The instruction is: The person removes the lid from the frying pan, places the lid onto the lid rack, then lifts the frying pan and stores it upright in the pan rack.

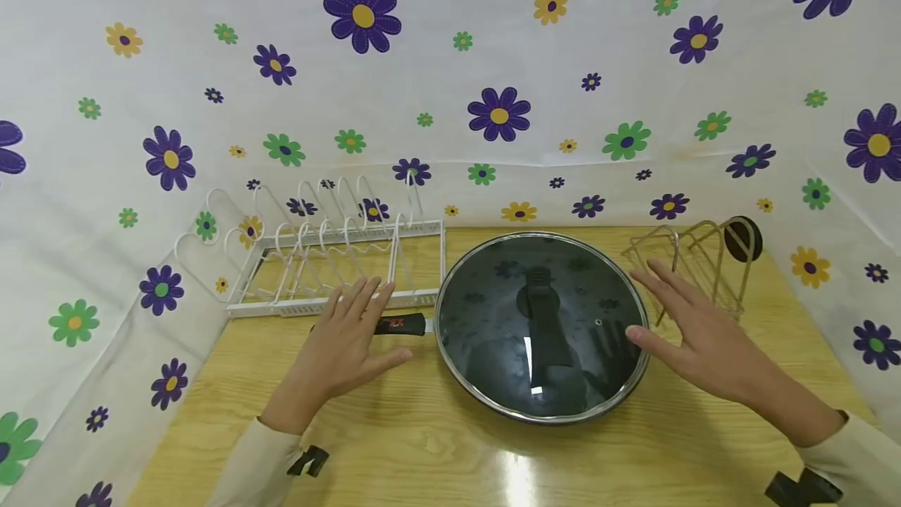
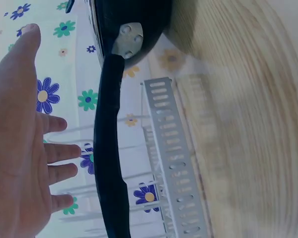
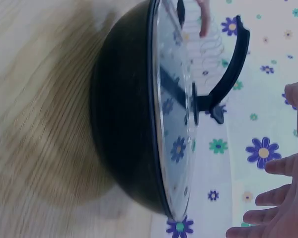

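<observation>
A black wok (image 3: 124, 104) stands on the table, covered by a glass lid (image 1: 486, 319) with a metal rim and a black upright handle (image 1: 549, 327). The wok's long black handle (image 2: 108, 144) points left, partly hidden by my left hand in the head view. My left hand (image 1: 345, 346) hovers above that handle with fingers extended and thumb apart, holding nothing. On the other side, my right hand (image 1: 693, 335) is held beside the lid's right edge, fingers straight and nothing in them; whether its thumb touches the rim I cannot tell.
Behind my left hand lies a white wire rack (image 1: 331, 305) with several upright loops. A smaller brownish wire rack (image 1: 718, 257) stands at the back right, with a dark round object (image 1: 737, 239) by it. Flowered cloth (image 1: 436, 77) walls the wooden table (image 1: 422, 444) at back and sides.
</observation>
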### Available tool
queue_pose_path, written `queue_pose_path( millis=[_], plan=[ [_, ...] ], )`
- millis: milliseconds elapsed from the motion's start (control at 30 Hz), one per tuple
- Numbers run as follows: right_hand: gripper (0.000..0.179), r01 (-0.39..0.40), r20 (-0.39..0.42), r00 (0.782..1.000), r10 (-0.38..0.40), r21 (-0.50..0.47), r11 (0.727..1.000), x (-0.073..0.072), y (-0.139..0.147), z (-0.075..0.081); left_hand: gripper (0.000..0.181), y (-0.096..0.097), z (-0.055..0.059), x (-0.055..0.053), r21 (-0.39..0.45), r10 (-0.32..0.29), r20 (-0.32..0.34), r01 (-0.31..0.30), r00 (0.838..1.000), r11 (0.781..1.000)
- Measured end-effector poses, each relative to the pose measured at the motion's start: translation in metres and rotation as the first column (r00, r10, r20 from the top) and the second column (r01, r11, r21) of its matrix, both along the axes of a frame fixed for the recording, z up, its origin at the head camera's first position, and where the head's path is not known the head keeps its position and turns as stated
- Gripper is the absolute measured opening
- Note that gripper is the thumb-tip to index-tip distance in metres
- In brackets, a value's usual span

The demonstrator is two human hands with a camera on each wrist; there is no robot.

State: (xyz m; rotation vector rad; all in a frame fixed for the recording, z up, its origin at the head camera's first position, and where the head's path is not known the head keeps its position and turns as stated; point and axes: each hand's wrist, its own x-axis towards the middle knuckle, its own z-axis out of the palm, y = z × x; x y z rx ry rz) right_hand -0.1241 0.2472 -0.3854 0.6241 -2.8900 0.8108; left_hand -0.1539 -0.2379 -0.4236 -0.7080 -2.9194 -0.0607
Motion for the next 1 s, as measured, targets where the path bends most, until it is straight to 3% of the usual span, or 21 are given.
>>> queue_pose_path(
  millis=[333,633,767,1000],
  plan=[
    [0.069,-0.045,0.073,0.995,0.063,-0.221,0.974,0.001,-0.021,0.005,0.092,-0.014,-0.005,-0.006,0.055,-0.072,-0.052,0.075,0.996,0.996],
    [0.063,-0.035,0.197,0.971,0.135,-0.442,0.896,0.003,-0.038,0.000,0.085,-0.025,-0.017,-0.014,0.096,-0.083,-0.063,0.088,0.995,0.991],
    [0.058,-0.032,0.233,0.953,0.194,-0.560,0.828,0.002,-0.044,-0.005,0.083,-0.028,-0.020,-0.015,0.085,-0.074,-0.049,0.078,0.996,0.993],
    [0.055,0.043,0.326,0.890,0.317,-0.754,0.655,-0.001,-0.056,-0.009,0.080,-0.030,-0.025,-0.017,0.089,-0.060,-0.016,0.061,0.998,0.994]
  ],
)
